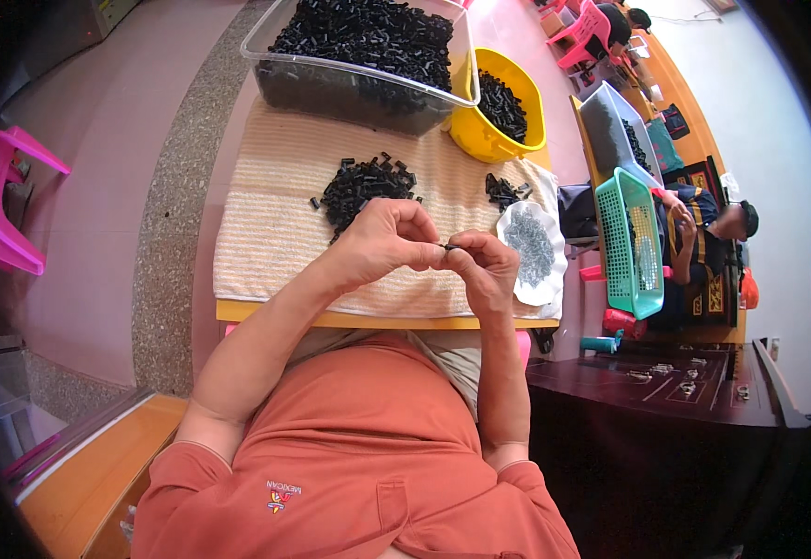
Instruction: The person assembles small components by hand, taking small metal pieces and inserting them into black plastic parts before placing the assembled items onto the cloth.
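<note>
Over the near part of a cloth-covered table (266,214), my left hand (382,244) and my right hand (486,268) meet fingertip to fingertip. Both are closed in a pinch around a small black piece (448,247), which the fingers mostly cover. Just beyond my left hand lies a loose heap of short black tube-like pieces (361,186). A smaller group of black pieces (506,192) rests past my right hand. To the right of that hand sits a white wavy-rimmed dish (552,291) holding many tiny silvery-grey bits (528,244), too small to identify.
A clear plastic bin (350,98) full of black pieces stands at the table's far side, beside a yellow tub (480,140) of them. Farther right are a green basket (618,252), a grey bin (601,121) and a seated person (694,228). A pink stool (5,205) stands left.
</note>
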The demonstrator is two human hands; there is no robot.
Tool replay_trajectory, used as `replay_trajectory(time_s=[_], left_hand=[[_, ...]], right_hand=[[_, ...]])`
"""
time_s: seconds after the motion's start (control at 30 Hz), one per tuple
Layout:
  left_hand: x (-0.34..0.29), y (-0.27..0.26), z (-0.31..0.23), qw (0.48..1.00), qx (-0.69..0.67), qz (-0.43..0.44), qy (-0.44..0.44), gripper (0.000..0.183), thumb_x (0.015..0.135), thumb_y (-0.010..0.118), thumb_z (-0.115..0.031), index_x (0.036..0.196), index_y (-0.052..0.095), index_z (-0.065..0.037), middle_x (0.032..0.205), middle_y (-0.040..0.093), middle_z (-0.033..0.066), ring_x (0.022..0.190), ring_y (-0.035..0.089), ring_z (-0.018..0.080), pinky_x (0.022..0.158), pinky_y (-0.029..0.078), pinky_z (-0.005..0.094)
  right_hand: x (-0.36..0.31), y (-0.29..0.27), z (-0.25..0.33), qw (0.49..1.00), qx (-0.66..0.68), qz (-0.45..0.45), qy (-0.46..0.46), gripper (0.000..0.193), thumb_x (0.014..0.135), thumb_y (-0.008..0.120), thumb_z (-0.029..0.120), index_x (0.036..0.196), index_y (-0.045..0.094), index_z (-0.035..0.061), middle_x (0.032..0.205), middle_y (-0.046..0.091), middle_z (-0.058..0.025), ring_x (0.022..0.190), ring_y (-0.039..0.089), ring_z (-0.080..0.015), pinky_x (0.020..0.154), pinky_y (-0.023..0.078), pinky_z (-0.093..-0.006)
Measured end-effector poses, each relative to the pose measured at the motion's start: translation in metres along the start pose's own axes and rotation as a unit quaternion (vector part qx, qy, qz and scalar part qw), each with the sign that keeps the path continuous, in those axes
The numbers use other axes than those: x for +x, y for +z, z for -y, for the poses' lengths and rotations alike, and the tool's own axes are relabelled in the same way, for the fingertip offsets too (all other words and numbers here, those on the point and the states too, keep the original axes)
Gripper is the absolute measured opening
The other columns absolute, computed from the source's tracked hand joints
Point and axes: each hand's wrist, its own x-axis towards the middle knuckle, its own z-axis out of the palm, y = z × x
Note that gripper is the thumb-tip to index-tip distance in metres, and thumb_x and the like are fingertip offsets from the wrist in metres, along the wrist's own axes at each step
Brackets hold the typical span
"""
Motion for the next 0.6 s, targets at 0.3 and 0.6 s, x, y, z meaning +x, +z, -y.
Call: replay_trajectory(time_s=[0.3, 0.6], left_hand=[[0.000, -0.001, 0.000, 1.000, -0.001, 0.006, -0.006, 0.017, 0.081, 0.076, -0.003, 0.091, 0.064, 0.002, 0.080, 0.070, 0.0087, 0.071, 0.066, 0.0113, 0.063, 0.054, 0.0245], [-0.003, 0.001, -0.004, 0.999, -0.006, 0.032, -0.024, 0.020, 0.080, 0.077, -0.002, 0.094, 0.063, 0.001, 0.081, 0.069, 0.0087, 0.071, 0.065, 0.0114, 0.064, 0.053, 0.0249]], right_hand=[[0.000, 0.002, 0.002, 0.999, -0.031, 0.021, -0.013, 0.006, 0.088, 0.068, -0.005, 0.094, 0.065, -0.0046, 0.086, 0.067, -0.0073, 0.080, 0.067, -0.0137, 0.073, 0.055, -0.0242], [0.004, -0.009, 0.021, 0.968, -0.219, 0.103, -0.067, 0.007, 0.083, 0.071, -0.005, 0.087, 0.065, -0.0045, 0.082, 0.065, -0.0061, 0.076, 0.062, -0.0114, 0.067, 0.049, -0.0240]])
